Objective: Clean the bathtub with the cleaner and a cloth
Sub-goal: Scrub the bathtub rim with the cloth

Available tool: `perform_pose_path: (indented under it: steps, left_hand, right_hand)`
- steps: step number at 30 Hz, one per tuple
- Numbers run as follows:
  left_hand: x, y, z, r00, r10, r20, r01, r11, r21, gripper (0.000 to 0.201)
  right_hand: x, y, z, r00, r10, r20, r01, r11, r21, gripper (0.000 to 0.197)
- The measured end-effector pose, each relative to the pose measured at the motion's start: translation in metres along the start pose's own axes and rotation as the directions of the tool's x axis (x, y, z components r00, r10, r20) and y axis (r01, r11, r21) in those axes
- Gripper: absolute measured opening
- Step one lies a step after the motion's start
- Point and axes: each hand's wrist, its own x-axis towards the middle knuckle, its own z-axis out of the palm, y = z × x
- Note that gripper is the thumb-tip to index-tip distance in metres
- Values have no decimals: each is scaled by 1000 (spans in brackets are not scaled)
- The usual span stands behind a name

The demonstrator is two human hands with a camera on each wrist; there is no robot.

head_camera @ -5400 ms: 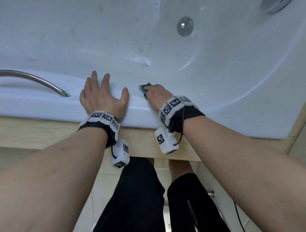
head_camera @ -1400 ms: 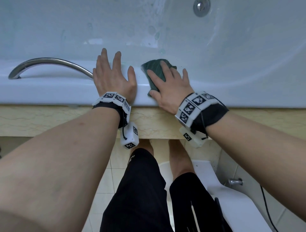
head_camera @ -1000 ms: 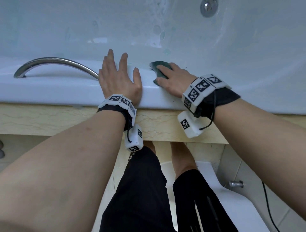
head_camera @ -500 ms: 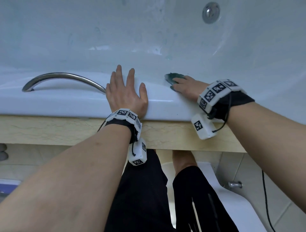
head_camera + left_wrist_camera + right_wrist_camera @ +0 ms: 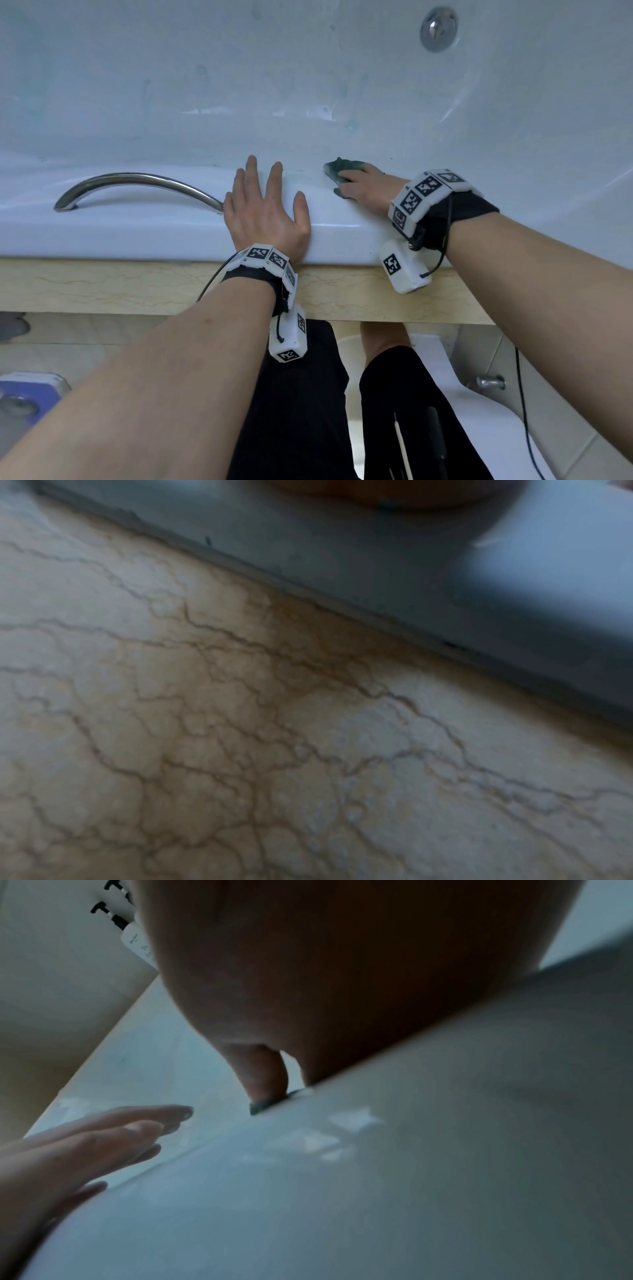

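A dark green cloth (image 5: pixel 342 167) lies on the inner edge of the white bathtub's rim (image 5: pixel 137 226). My right hand (image 5: pixel 364 188) presses on it, index finger and thumb on top, the other fingers hidden over the edge. In the right wrist view the thumb (image 5: pixel 263 1074) bears on a sliver of the cloth (image 5: pixel 270 1106). My left hand (image 5: pixel 267 212) lies flat and spread on the rim beside it, holding nothing; its fingers (image 5: pixel 103 1137) show in the right wrist view. No cleaner bottle is in view.
A chrome grab bar (image 5: pixel 137 180) arches over the rim left of my left hand. A round chrome fitting (image 5: pixel 438 29) sits on the far tub wall. A beige marble ledge (image 5: pixel 137 287) runs below the rim. A white fixture (image 5: pixel 445 394) is on the floor.
My right hand has slid the cloth from the top of the rim forward over its inner edge. My left hand has stayed flat on the rim.
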Motion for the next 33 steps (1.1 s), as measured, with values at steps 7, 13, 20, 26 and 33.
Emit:
perform_pose_path:
  steps: [7,13,20,26,33]
  left_hand:
    - [-1,1,0,1000,1,-8,-1,1000,3,65]
    - [-1,0,0,1000,1,-6,-1,1000,3,62]
    - [0,-1,2,1000,9,-24,-9,1000,-4,60]
    - [-1,-1,4,999,7,-44,-8,1000,-22,60]
    - [-1,-1,3,999,14,-52,-15,1000,-24,61]
  right_hand:
    - [3,-7,-1,989,135,-61,-130,988,89,49]
    - [3,-16,9,990,96,-106,-83,989,123,40]
    - [-2,-39,16,976,3,-216,15,997,82,40]
    - [-4,-33,14,976,-75,-203,95,991,89,32]
    - [-20,-17,19,969,-19,-246,14,1000,-23,45]
